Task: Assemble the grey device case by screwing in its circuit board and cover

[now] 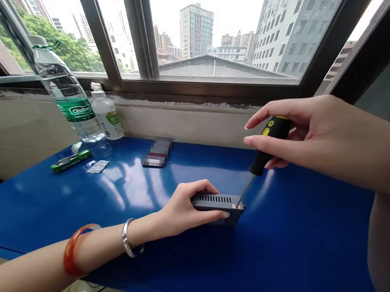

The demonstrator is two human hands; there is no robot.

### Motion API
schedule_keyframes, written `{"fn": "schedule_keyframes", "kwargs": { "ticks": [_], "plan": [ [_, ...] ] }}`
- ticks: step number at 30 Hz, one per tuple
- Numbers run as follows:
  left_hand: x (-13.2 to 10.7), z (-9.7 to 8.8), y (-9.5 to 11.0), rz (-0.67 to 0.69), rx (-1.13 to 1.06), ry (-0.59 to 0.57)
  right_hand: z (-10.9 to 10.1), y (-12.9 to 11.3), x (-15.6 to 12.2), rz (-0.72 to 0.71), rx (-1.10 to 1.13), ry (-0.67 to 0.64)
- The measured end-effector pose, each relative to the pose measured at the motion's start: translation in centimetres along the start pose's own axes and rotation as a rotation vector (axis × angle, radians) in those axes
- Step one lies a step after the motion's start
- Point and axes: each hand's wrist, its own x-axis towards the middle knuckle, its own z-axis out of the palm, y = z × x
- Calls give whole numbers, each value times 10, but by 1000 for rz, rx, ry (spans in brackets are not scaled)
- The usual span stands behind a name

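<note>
A grey box with a row of vent slots [215, 198] stands on the blue table, and my left hand [185, 205] grips it from the left, thumb along the near side and fingers behind. In my right hand [297, 129] is a black and yellow screwdriver [273, 133], held by the handle and tilted. Its thin metal shaft slants down to the box's right end, where the tip meets a small reddish-white label [236, 206]. Whether the tip sits in a screw is too small to tell.
On the blue table [292, 249], a large water bottle [70, 91] and a smaller white bottle [108, 113] stand at the back left. A green packet [71, 161], a blister pack [98, 166] and a blurred phone-like object [158, 152] lie nearby. Behind runs a window frame [208, 89].
</note>
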Motion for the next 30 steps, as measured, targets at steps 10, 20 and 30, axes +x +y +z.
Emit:
{"fn": "schedule_keyframes", "kwargs": {
  "ticks": [10,20,30],
  "plan": [
    [2,-10,-6,231,565,-17,-19,0,-2,78,-213,377],
    [-2,-7,-9,508,847,86,43,39,-68,127,-451,411],
    [0,1,-20,612,1002,-28,90,53,-166,48,-400,45]
  ]
}}
